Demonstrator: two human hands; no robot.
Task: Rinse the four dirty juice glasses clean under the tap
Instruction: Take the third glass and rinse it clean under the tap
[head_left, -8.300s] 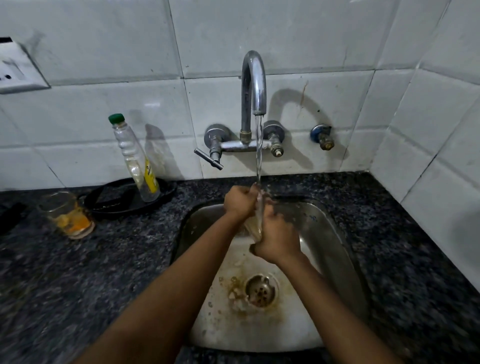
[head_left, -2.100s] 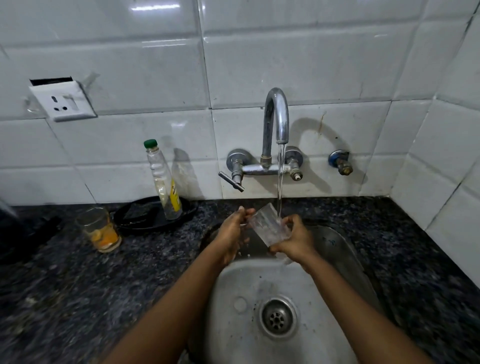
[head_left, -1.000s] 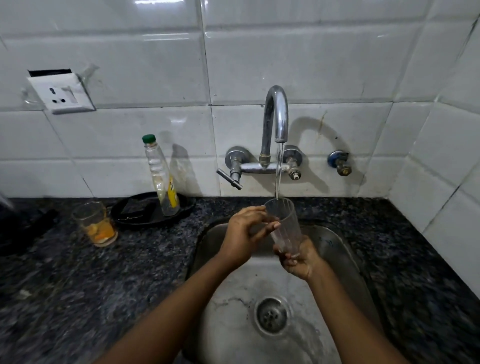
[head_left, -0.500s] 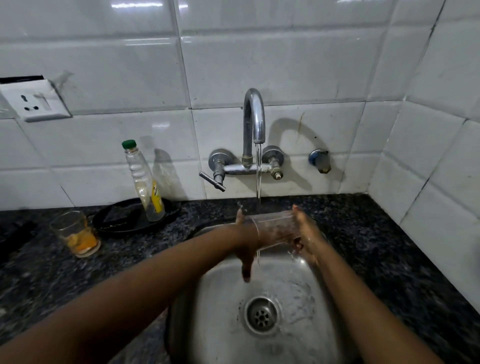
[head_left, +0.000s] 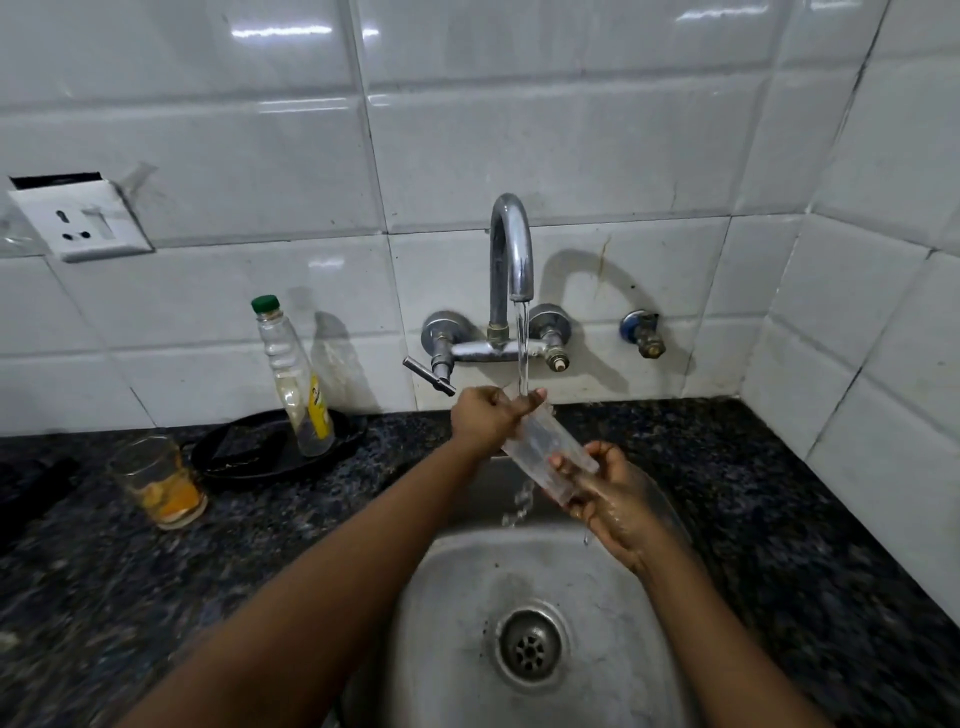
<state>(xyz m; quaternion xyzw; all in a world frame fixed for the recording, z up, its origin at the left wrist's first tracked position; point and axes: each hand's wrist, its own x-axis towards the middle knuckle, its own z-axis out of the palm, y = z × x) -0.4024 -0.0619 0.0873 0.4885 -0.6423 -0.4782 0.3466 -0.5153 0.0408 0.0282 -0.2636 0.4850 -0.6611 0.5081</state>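
1. Glass (head_left: 546, 451): clear, tilted, held over the sink (head_left: 457, 613) under the tap (head_left: 511, 254); water stream runs onto its upper end.
2. Left hand (head_left: 485, 418): fingers curled round the glass's upper end, directly under the stream.
3. Right hand (head_left: 615, 501): wet, fingers gripping the glass's lower end.
4. Dirty glass (head_left: 158, 480): upright on the dark counter (head_left: 779, 519), left of the sink, orange residue at the bottom.
5. Bottle (head_left: 293, 376): green cap, standing in a black dish (head_left: 244, 457) beside the dirty glass.
6. Socket (head_left: 80, 218): on the tiled wall, upper left.
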